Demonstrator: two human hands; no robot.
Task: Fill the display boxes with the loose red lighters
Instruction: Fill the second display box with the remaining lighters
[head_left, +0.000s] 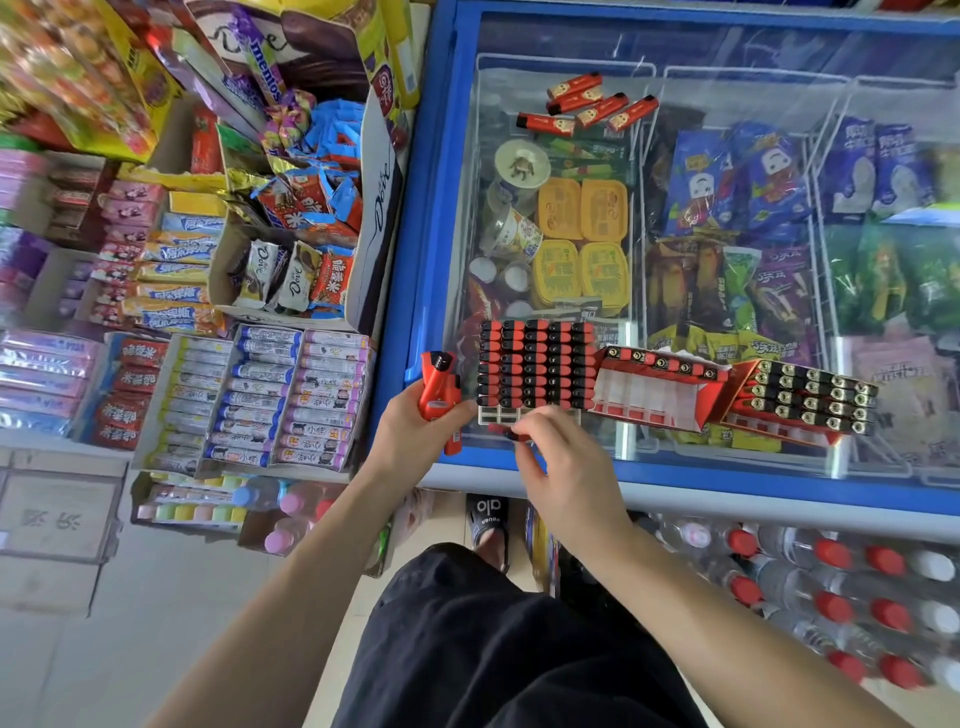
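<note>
Three display boxes sit on the freezer's glass lid. The left tray (535, 364) is almost full of red lighters with black tops. The middle red box (654, 395) holds one row, and the right box (800, 400) is filled with gold-topped ones. My left hand (415, 426) grips a bunch of red lighters (439, 387) just left of the tray. My right hand (556, 447) pinches one lighter (506, 432) at the tray's near edge, over its empty white slots. Several loose red lighters (587, 106) lie on the far side of the lid.
The blue-framed chest freezer (441, 208) holds ice creams under its sliding glass. Candy and snack boxes (260, 384) fill shelves to the left. Water bottles (831, 597) with red caps lie packed below right. My sandalled foot (488, 519) stands by the freezer's base.
</note>
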